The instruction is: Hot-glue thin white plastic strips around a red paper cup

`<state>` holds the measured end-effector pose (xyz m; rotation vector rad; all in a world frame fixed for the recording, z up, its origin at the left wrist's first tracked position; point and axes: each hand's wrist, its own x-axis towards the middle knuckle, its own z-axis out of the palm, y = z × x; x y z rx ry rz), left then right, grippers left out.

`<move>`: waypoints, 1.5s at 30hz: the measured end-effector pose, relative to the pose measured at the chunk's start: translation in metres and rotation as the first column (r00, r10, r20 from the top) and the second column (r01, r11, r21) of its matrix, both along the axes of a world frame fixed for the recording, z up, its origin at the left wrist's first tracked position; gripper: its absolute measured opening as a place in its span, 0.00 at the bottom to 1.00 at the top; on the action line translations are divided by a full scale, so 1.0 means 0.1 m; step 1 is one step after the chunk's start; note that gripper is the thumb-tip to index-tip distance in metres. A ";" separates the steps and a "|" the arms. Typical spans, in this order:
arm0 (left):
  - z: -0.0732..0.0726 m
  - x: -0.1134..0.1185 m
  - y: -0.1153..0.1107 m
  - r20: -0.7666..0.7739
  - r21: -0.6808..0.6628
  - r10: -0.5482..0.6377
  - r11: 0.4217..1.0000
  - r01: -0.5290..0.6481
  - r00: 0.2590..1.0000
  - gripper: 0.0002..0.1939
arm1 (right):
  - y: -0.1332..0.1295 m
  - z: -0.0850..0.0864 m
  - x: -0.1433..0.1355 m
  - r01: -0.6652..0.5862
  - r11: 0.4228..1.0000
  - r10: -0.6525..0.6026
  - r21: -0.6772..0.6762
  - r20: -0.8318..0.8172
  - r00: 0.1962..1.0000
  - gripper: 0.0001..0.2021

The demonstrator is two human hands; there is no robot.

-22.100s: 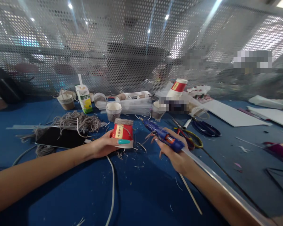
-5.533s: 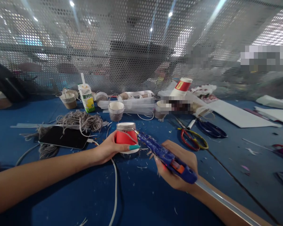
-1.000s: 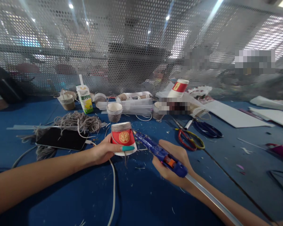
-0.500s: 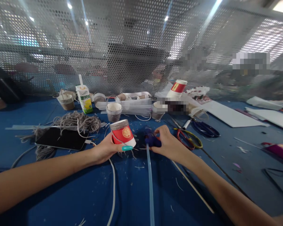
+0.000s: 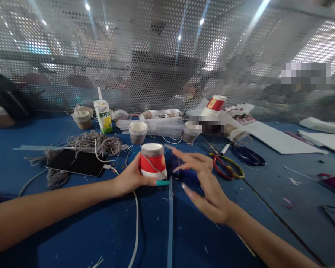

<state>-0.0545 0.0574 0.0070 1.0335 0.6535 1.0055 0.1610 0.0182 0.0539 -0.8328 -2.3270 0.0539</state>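
My left hand (image 5: 132,176) is wrapped round a red and white paper cup (image 5: 153,163), upright, with grey cord wound below its rim and a strand hanging across its side. Right of the cup, my right hand (image 5: 205,182) has its fingers spread and holds nothing. Behind those fingers lies a dark blue object (image 5: 188,175), partly hidden, probably a glue gun. A translucent stick (image 5: 170,223) runs from beside the cup toward the table's near edge.
Grey yarn (image 5: 100,143) and a black phone (image 5: 76,162) with a white cable lie left. Behind are a drink carton (image 5: 103,118), a small bucket-like cup (image 5: 137,133) and translucent sticks (image 5: 162,126). Red and yellow scissors (image 5: 225,167), dark blue-handled scissors (image 5: 248,154) and white board (image 5: 281,139) lie right.
The cup has turned upright and moved slightly right in my left hand. My right hand has let go of the dark blue object and spread its fingers, shifting right and nearer.
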 end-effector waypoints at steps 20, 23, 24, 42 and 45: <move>-0.01 -0.01 -0.04 -0.211 0.132 0.037 0.991 -0.009 0.977 0.33 | -0.16 -0.05 -0.11 -0.140 0.961 0.145 -0.238 0.001 0.989 0.10; 0.02 -0.01 -0.04 -0.201 0.107 0.024 0.994 -0.002 0.979 0.34 | -0.14 -0.03 -0.08 -0.128 0.947 0.093 -0.295 -0.128 0.987 0.07; 0.03 -0.01 -0.04 -0.194 0.098 0.017 0.995 0.002 0.981 0.34 | -0.13 -0.02 -0.07 -0.128 0.938 0.074 -0.322 -0.173 0.982 0.07; 0.00 -0.01 -0.04 -0.251 0.134 0.018 0.991 0.016 0.968 0.34 | -0.11 0.00 -0.10 -0.208 0.881 0.113 -0.424 -0.238 0.965 0.07; -0.01 -0.02 -0.05 -0.226 0.160 -0.024 0.985 0.062 0.974 0.34 | -0.15 0.05 -0.14 -0.212 0.807 0.173 -0.551 -0.122 0.977 0.07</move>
